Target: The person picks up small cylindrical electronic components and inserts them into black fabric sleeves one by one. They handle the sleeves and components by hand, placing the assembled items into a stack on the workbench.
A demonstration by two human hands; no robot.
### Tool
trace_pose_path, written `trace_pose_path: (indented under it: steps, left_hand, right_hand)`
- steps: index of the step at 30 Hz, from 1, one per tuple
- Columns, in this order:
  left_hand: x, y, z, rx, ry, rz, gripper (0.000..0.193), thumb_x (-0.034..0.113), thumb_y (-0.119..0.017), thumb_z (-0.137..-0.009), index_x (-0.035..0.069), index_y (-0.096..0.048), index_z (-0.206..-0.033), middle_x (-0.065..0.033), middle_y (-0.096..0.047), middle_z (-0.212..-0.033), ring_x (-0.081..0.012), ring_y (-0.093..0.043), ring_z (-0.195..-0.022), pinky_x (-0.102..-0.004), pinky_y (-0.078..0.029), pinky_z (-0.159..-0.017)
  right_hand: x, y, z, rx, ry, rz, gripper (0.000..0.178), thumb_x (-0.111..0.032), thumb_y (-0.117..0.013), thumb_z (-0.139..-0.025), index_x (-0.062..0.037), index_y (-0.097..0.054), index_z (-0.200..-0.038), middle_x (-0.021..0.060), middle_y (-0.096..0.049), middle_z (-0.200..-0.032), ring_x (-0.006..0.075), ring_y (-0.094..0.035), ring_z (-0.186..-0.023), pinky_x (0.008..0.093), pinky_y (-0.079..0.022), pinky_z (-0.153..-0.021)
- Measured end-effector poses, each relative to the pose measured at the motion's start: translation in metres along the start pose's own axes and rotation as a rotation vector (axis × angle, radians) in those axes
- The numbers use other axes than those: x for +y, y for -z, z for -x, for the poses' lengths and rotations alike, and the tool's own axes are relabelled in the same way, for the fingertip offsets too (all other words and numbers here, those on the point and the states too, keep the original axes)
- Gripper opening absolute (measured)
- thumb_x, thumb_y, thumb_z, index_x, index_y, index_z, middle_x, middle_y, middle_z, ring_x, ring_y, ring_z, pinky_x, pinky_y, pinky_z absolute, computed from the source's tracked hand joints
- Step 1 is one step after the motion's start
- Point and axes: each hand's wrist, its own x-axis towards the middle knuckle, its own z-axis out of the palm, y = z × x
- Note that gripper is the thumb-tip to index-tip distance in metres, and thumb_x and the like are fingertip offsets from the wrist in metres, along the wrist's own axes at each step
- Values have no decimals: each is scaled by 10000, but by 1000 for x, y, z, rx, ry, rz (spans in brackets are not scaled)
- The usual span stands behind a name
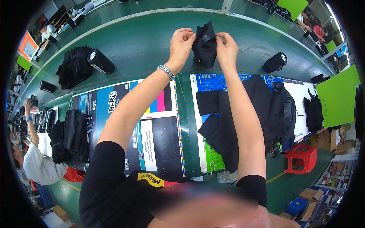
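Observation:
Over the far part of the green bench, a piece of black cloth (205, 47), perhaps a small pouch, is stretched upright between my hands. My left hand (181, 46) pinches its left edge between thumb and fingers, and a metal-band watch (166, 72) circles that wrist. On the cloth's right edge, my right hand (227, 49) has a like pinch. Something dark shows low behind the cloth, too hidden to name. Under my right forearm spreads a heap of flat black cloth pieces (262, 108).
Black cylindrical speakers lie on the bench: one (101, 61) beside a bundle of black cloth (74, 67), one (275, 62) to the right. Printed sheets (159, 142) cover the near bench. A co-worker (42, 165) sits at left; a red stool (301, 159) stands at right.

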Motion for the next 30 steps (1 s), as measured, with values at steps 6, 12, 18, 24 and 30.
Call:
trace_pose_path:
  steps: [6, 12, 18, 24, 30]
  left_hand:
    - [-34, -3, -34, 32, 469, 224, 131, 68, -588, -880, -27, -634, -959, -85, -618, -979, -130, -600, -826, -274, -495, -720]
    - [-50, -4, -41, -94, 879, 413, 151, 111, -538, -912, 3, -582, -1007, -99, -620, -988, -157, -607, -796, -304, -510, -698]
    - [-49, -7, -63, -254, 950, 230, 388, 414, -615, -883, 56, -596, -1030, -70, -618, -1066, -175, -565, -994, -338, -435, -887]
    - [-54, -53, -54, -316, 819, 477, 209, 276, -544, -916, 79, -613, -915, -48, -645, -907, -153, -598, -837, -296, -459, -801]
    - [-90, -68, -47, -315, 637, -140, 218, 161, -512, -886, 25, -655, -794, -114, -667, -805, -203, -626, -781, -291, -472, -733]
  right_hand:
    - [25, -17, -36, -243, -588, -566, 139, -108, -635, -836, 11, -678, -894, 55, -650, -773, 141, -589, -654, 283, -446, -583]
    - [61, -4, -25, -413, -708, -457, 168, -133, -605, -811, 11, -682, -850, 58, -615, -649, 144, -558, -508, 263, -445, -474]
    - [54, 0, -21, -264, -676, -155, 190, -124, -597, -815, 43, -667, -754, 74, -620, -629, 134, -584, -494, 264, -467, -441]
    - [47, 8, -25, -256, -655, 35, 173, -106, -585, -795, 41, -668, -754, 95, -625, -610, 141, -613, -507, 263, -484, -454]
    - [59, 24, -3, -152, -579, 129, 185, -138, -577, -805, 28, -656, -808, 132, -642, -620, 194, -641, -525, 324, -520, -564]
